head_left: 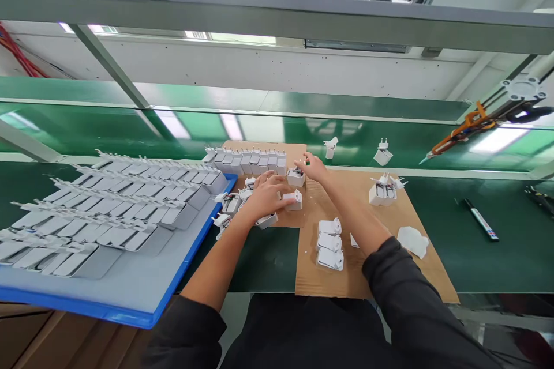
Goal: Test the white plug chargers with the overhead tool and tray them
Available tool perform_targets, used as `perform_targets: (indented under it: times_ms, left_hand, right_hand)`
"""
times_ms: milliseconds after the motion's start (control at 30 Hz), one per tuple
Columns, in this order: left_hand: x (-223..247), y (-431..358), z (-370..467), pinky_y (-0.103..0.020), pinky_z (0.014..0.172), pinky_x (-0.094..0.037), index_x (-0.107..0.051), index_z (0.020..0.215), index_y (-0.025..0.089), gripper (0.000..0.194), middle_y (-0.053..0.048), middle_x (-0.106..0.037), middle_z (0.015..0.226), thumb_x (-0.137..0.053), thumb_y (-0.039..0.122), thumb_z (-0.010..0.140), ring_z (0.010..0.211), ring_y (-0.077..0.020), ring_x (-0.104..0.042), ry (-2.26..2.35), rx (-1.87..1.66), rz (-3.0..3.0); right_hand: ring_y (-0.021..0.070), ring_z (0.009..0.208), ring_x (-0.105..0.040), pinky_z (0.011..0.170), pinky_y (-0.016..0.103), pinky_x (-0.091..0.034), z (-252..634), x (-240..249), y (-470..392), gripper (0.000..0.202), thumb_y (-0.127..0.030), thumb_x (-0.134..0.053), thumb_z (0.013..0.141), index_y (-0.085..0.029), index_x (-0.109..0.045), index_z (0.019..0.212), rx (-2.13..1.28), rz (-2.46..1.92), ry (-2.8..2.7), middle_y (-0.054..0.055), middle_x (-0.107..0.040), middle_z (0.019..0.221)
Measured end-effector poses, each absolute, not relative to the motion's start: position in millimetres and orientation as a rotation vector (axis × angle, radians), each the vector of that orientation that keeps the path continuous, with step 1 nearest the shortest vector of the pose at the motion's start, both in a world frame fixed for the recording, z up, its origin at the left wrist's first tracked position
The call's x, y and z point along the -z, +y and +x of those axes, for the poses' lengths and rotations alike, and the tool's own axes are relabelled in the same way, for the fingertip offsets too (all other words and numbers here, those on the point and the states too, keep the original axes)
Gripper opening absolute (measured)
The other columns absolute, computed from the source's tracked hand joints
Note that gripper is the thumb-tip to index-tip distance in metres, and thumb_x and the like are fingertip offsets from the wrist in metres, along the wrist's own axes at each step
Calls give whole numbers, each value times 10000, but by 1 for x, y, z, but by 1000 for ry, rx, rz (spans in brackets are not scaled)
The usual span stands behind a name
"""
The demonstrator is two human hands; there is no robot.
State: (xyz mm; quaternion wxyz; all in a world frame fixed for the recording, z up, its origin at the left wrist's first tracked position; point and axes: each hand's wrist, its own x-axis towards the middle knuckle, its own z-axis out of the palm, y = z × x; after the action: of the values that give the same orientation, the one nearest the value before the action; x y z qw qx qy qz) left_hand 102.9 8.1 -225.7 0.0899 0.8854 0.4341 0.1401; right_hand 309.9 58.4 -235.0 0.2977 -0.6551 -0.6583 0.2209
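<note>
My left hand (267,196) reaches over a cluster of white plug adapters on the cardboard, its fingers spread, with a fingertip by a white adapter (293,200). Just right of it, my right hand (312,167) has its fingertips at an open white housing (295,177) with dark parts inside; whether they grip anything is too small to tell. Behind my left hand stands a row of white adapters (251,161). Loose adapter parts (231,204) lie beside my left wrist. Several closed adapters (330,242) lie in a column nearer my body.
A blue-edged tray (173,282) with rows of white adapters fills the left. On the right are grouped adapters (383,190), a white scrap (413,241), a marker (480,219) and a hanging orange tool (459,130). Two adapters (383,153) (331,147) rest on the green conveyor.
</note>
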Motion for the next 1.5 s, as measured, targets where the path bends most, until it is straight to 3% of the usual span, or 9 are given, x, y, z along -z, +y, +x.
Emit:
perform_targets:
  times_ms: [167,300,400,633,900,1067,1333,1500]
  left_hand:
    - [208,41,115,-426,1018,-382,-642,1173,204,370,-73,-653,1192,-516,356,860,1199,-289,-482,1391,-249,2648]
    - [212,59,132,-413,991,-393,-594,1251,166,485,-109,-647,1197,-583,304,787,1182,-317,-485,1467,-128,2659]
    - [219,69,140,-412,973,-407,-609,1227,166,494,-117,-646,1188,-617,332,761,1174,-327,-487,1453,-104,2657]
    - [220,79,143,-343,911,-451,-703,962,192,286,-71,-709,1008,-654,342,723,1061,-287,-567,1353,-31,2626]
    - [214,75,139,-317,889,-475,-693,929,200,267,-59,-708,969,-664,334,701,1055,-266,-585,1324,-46,2569]
    - [216,77,138,-303,925,-460,-688,1025,209,342,-35,-711,1027,-643,330,708,1076,-252,-578,1302,-67,2546]
    - [221,80,135,-330,946,-453,-688,1030,226,341,-26,-713,1041,-649,328,707,1087,-271,-576,1293,-89,2513]
    - [220,79,137,-288,898,-470,-615,1174,265,453,-7,-685,1119,-652,350,731,1034,-225,-615,1256,-129,2474]
  right_hand:
    - [173,900,-629,780,373,-550,305,234,70,302,-373,-558,908,-147,-583,1106,-710,-1787,-1808,64,-630,1064]
    - [170,894,-620,787,372,-537,310,228,62,281,-363,-577,897,-145,-591,1073,-674,-1669,-1948,56,-629,1043]
    - [143,795,-601,744,341,-517,317,224,55,246,-369,-599,878,-142,-608,973,-650,-1573,-2061,27,-630,924]
    - [107,653,-550,658,282,-474,330,220,51,175,-316,-610,857,-141,-615,873,-659,-1392,-2183,-9,-608,778]
    - [91,602,-506,641,238,-427,329,215,50,120,-169,-546,799,-151,-665,806,-636,-1221,-2311,22,-632,778]
    - [103,624,-510,661,238,-412,321,217,50,142,-65,-544,743,-150,-656,765,-582,-1175,-2401,20,-631,736]
    - [134,684,-527,670,264,-392,316,221,52,109,-84,-548,768,-144,-634,740,-493,-1228,-2439,48,-638,794]
    - [134,725,-553,711,271,-419,315,227,46,113,-122,-524,813,-149,-634,815,-486,-1286,-2378,55,-654,867]
